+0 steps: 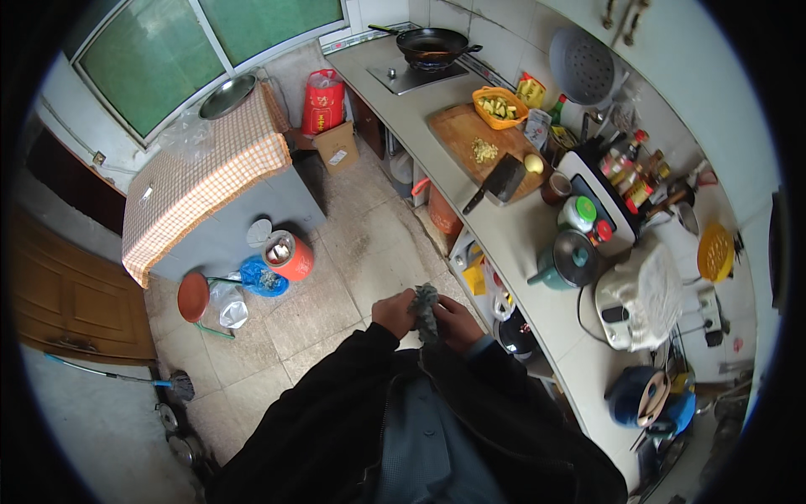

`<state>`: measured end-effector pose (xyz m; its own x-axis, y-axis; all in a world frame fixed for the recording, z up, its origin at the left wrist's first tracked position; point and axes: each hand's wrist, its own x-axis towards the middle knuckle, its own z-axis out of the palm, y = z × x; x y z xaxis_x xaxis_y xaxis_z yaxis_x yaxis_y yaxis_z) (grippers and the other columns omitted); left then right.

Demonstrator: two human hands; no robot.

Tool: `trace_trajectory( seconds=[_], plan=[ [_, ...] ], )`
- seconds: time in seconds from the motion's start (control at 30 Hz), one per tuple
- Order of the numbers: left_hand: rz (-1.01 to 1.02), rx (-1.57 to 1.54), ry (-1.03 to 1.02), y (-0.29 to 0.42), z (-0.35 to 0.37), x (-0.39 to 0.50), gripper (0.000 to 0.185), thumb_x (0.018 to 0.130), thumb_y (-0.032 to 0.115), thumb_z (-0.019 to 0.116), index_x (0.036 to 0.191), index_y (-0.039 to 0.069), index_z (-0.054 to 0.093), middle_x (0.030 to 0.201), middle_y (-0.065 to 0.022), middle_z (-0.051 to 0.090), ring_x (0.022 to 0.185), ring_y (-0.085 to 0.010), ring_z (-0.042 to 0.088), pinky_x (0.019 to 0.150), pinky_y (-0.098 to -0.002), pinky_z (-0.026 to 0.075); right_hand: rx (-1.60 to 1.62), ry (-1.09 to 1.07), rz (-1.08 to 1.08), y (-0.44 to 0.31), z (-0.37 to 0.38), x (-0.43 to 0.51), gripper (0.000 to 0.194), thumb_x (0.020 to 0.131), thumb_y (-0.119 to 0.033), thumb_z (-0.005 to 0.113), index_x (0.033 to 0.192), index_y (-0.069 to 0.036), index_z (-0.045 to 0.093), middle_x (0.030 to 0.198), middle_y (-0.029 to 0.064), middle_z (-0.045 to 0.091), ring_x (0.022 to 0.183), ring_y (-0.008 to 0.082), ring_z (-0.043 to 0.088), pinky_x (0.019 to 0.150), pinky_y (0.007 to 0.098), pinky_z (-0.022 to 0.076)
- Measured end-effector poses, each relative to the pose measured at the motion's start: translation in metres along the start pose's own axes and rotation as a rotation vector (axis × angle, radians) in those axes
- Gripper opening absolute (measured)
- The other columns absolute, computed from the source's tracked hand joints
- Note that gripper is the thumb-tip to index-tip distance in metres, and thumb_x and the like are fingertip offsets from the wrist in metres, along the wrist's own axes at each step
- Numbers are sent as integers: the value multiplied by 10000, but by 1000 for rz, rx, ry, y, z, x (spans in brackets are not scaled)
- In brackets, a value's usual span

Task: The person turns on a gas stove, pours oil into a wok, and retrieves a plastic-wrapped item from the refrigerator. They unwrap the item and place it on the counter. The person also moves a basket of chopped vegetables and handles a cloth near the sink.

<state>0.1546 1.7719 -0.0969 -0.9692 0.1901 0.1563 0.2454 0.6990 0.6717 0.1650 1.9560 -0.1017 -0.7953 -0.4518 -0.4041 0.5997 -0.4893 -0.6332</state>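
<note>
A crumpled grey-green cloth [426, 310] is bunched between my two hands, close in front of my jacket. My left hand [394, 313] grips its left side, fingers curled in. On the other side my right hand [458, 324] holds the cloth too, just left of the counter edge. Beyond them on the counter lies a wooden cutting board [454, 129] with chopped pale pieces [484, 150]. A cleaver [503, 178] rests across the board's near corner, beside a peeled pale round vegetable [533, 164]. An orange basket [499, 120] of cut green-yellow vegetable stands at the board's far end.
A black wok [433, 45] sits on the gas hob [403, 80]. Along the counter [504, 252] stand a lidded teal pot [570, 261] and a cloth-covered appliance [645, 299]. An orange-red bin [295, 261], a blue bag [261, 277] and a stool [193, 297] occupy the floor at left.
</note>
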Motion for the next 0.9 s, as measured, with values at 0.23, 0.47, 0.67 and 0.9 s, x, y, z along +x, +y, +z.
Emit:
trace_trajectory(
  seconds=[0.23, 0.47, 0.67, 0.9],
  plan=[
    [-37, 22, 55, -39, -29, 125, 157, 836, 95, 621, 985, 51, 598, 928, -177, 688, 834, -411, 664, 689, -494, 532, -120, -53, 64, -84, 10, 151, 427, 983, -131, 617, 1383, -31, 504, 1113, 62, 650, 897, 132, 656, 742, 277, 560],
    [-210, -353, -70, -141, -71, 231, 549, 940, 133, 586, 1455, 73, 405, 1093, -180, 714, 897, -335, 705, 792, -401, 555, -339, 171, -141, -143, 2, 323, 384, 898, -17, 654, 1275, -25, 586, 1075, 40, 675, 898, 129, 657, 756, 263, 548],
    [-289, -339, -86, -269, -152, 321, 594, 929, 162, 622, 1482, 83, 420, 1078, -102, 744, 827, -220, 737, 735, -331, 576, -1328, 858, -737, -223, -18, 496, 431, 818, -171, 726, 1231, -100, 625, 1092, 162, 634, 973, 354, 632, 866, 435, 518],
    [-360, -372, -304, -342, -179, 405, 564, 922, 152, 646, 1458, 107, 475, 1066, -111, 749, 819, -176, 736, 734, -304, 574, -1900, 913, -432, -213, -63, 657, 564, 967, -339, 548, 1467, -110, 429, 1506, 285, 360, 1433, 443, 307, 1173, 541, 266]
  ],
)
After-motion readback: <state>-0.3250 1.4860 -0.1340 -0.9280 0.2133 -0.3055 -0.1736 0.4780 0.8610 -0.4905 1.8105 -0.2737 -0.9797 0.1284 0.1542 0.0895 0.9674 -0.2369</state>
